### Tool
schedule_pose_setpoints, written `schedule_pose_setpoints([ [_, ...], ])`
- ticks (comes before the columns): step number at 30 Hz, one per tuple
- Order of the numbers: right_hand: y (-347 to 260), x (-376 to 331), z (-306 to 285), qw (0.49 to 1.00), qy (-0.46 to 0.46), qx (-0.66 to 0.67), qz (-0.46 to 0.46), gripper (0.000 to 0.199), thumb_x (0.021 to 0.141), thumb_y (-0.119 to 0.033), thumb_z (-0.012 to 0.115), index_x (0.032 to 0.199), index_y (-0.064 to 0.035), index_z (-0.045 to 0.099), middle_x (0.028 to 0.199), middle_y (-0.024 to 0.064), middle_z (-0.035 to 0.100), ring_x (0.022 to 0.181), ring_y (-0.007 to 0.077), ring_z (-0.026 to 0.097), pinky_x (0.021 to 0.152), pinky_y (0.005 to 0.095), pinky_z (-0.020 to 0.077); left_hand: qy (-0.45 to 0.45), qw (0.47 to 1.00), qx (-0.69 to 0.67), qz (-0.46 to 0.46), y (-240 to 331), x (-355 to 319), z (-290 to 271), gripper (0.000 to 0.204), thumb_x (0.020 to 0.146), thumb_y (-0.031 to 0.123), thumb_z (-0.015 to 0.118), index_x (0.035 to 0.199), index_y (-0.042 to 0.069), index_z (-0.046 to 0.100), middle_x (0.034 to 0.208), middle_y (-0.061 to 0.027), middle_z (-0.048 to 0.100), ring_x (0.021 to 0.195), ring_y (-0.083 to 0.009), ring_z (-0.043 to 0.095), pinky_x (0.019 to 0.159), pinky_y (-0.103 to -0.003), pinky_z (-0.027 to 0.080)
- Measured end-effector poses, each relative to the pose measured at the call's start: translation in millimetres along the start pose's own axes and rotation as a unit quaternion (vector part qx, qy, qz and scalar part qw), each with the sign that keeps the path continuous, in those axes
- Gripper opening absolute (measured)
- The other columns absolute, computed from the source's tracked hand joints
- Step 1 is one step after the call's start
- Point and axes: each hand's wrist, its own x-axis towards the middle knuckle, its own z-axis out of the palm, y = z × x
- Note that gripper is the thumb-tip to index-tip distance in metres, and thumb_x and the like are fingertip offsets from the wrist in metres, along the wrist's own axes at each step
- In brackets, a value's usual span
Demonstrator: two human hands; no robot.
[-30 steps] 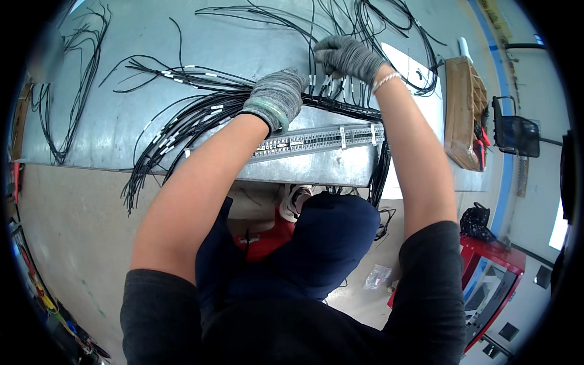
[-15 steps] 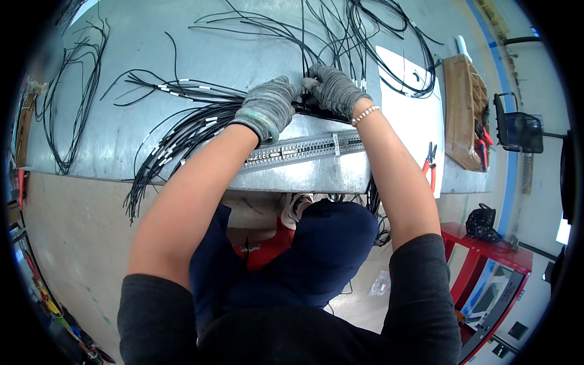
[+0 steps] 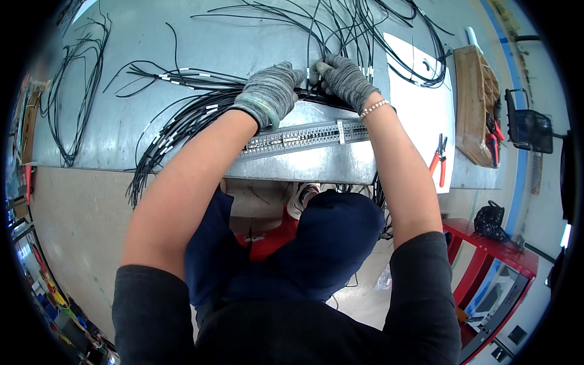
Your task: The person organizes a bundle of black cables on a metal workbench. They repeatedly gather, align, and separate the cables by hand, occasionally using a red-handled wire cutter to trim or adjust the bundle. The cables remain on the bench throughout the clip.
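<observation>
On the metal table lies a bundle of black cables [image 3: 201, 103] with white label sleeves, running from the left to under my hands. My left hand [image 3: 271, 91], in a grey knit glove, is closed over the bundle. Just right of it, my gloved right hand [image 3: 347, 80] has its fingers curled in a pinch at the thin black cables that fan out beyond. Its fingertips partly hide what they grip. In front of both hands lies a long terminal strip [image 3: 298, 139] in a clear holder, apart from them.
A white sheet [image 3: 420, 115] bears orange-handled pliers [image 3: 439, 161]. Right of it stands a wooden box [image 3: 474, 103] with tools. Loose cable coils lie at the far right and at the left [image 3: 73, 91]. The table's front edge [image 3: 304, 181] passes above my knees.
My hands have drawn slightly apart, leaving a small gap between the fingertips. The whole view has shifted a little, so the table sits higher and farther right.
</observation>
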Motion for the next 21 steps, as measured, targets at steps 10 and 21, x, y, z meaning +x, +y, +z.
schedule_pose_setpoints([
  [10,0,2,5,0.986,0.034,-0.156,-0.044,0.041,0.084,-0.043,0.062,0.096,-0.0042,0.068,0.096,0.0159,0.067,0.088,0.0256,0.065,0.082,0.0340,0.0503,0.076,0.997,0.014,0.026,-5,-2,12,0.036,0.083,0.024,0.060,0.116,0.011,0.057,0.111,-0.0139,0.055,0.106,-0.0313,0.056,0.096,-0.041,0.042],
  [21,16,5,1,0.998,0.023,0.014,-0.052,0.030,0.090,-0.034,0.060,0.093,-0.0053,0.065,0.082,0.0060,0.069,0.076,0.0143,0.063,0.073,0.0304,0.0499,0.067,0.997,0.018,0.034,-7,1,12,0.033,0.084,0.029,0.059,0.112,0.011,0.058,0.107,-0.0131,0.060,0.103,-0.0313,0.058,0.093,-0.042,0.044],
])
